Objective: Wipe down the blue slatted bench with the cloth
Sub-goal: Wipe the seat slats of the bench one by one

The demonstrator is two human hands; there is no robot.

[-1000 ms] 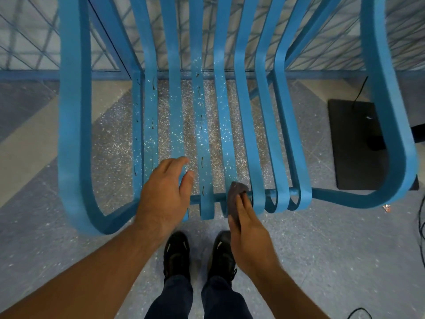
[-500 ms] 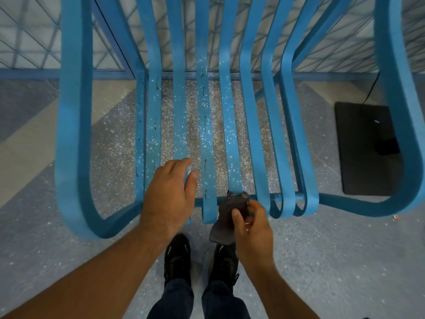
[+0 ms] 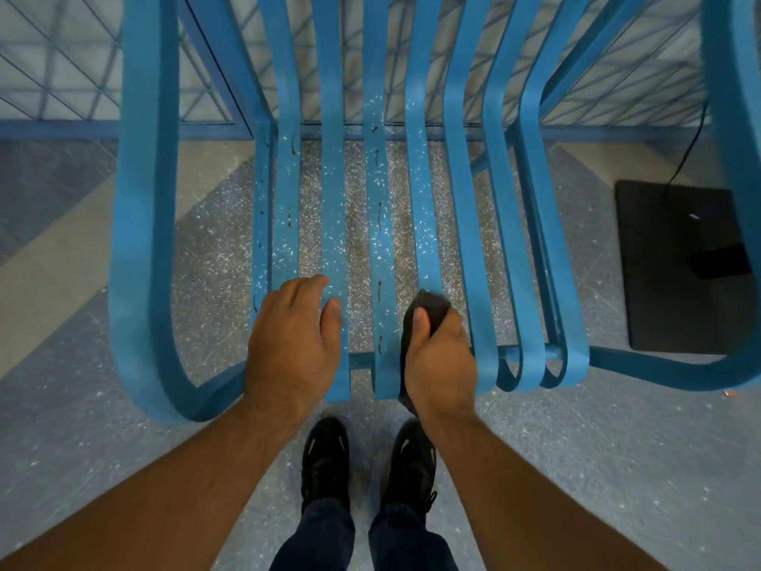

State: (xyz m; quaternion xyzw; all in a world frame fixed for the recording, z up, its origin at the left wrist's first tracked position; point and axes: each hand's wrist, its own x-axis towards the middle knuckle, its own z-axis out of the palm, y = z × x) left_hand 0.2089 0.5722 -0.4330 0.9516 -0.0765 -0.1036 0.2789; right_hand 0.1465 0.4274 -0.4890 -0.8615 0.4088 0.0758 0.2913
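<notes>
The blue slatted bench (image 3: 461, 208) fills the view from above, its slats running away from me and curling down at the front edge. Dark streaks and pale specks mark the middle slats. My right hand (image 3: 442, 356) grips a dark grey cloth (image 3: 428, 309) and presses it on the front end of a middle slat. My left hand (image 3: 290, 344) rests flat on the slats to the left, fingers slightly apart, holding nothing.
A black mat (image 3: 683, 265) with a cable lies on the floor at the right. A blue wire-mesh fence (image 3: 61, 76) stands behind the bench. My black shoes (image 3: 366, 459) stand on the speckled floor just before the bench's front edge.
My right hand has brought the cloth up from below the front curl onto the top of the slat. The left hand has stayed on the slats.
</notes>
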